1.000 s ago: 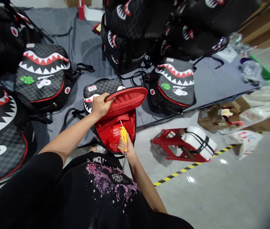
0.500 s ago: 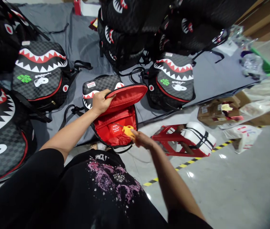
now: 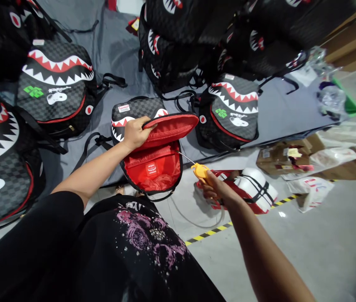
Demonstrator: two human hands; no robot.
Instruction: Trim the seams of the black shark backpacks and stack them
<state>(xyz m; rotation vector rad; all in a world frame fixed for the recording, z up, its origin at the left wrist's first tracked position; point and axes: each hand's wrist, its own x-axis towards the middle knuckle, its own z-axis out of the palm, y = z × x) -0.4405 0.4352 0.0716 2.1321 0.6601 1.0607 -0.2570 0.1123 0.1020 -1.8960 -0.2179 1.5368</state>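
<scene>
A black checked backpack [image 3: 140, 107] with a shark-mouth print lies on the grey-covered table, its front pocket unzipped to a red lining [image 3: 165, 172]. My left hand [image 3: 135, 133] is closed on the edge of the pocket's flap [image 3: 173, 128] and holds it raised. In my right hand [image 3: 217, 188] is a yellow air blow gun [image 3: 201, 171] with a thin metal nozzle. Its tip points at the right edge of the pocket, while the hand is out past the table edge. A pale hose [image 3: 193, 225] loops below this hand.
Matching backpacks stand left [image 3: 56, 90] and right [image 3: 231, 111], with more stacked behind [image 3: 178, 54]. Below the table's right side are a red stool [image 3: 217, 205] with a strapped white bundle [image 3: 255, 188], and a cardboard box [image 3: 268, 160]. A green bin [image 3: 349, 100] sits at the table's far right end.
My right hand has drawn the blow gun out of the red pocket, to the right. The left hand still holds the flap up. The view has shifted slightly.
</scene>
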